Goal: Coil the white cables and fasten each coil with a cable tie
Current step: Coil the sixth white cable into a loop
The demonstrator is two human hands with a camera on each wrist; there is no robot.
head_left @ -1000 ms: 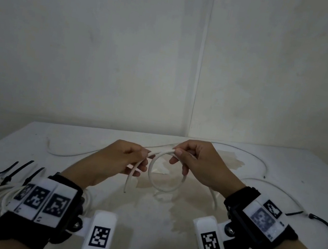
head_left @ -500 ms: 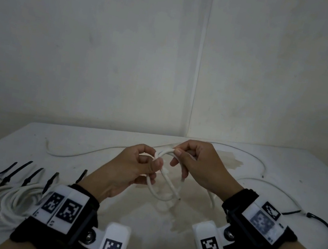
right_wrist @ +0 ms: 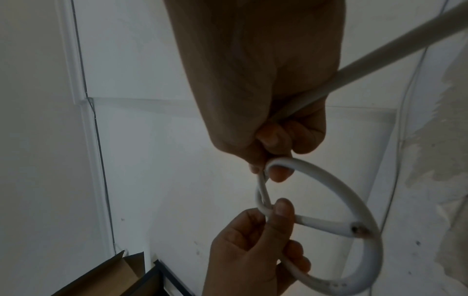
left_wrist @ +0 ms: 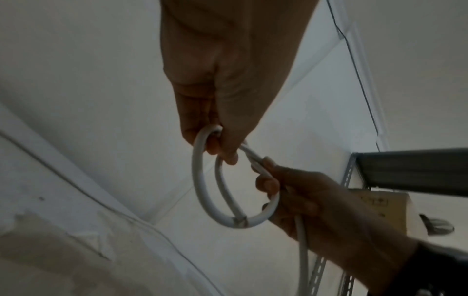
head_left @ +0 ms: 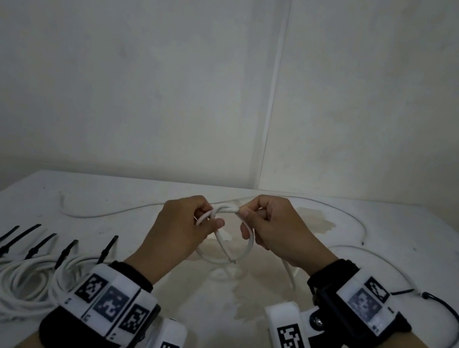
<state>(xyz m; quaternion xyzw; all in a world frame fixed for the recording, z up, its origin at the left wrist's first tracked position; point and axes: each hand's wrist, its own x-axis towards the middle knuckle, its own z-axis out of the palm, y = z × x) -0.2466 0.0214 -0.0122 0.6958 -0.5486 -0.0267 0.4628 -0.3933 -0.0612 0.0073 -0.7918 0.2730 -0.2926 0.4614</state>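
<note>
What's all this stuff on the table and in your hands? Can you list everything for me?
White cable: one, white, first small loop held above the table between both hands, the rest trailing over the tabletop.
Finished coils: at least four, white, each with a black tie, near left of the table.
Loose cable tie: one, black, right side of the table.
Table: one, white, stained.
Wrist units: two, black and white, one per wrist.
Left hand: fingers pinch the loop.
Right hand: fingers grip the cable.
</note>
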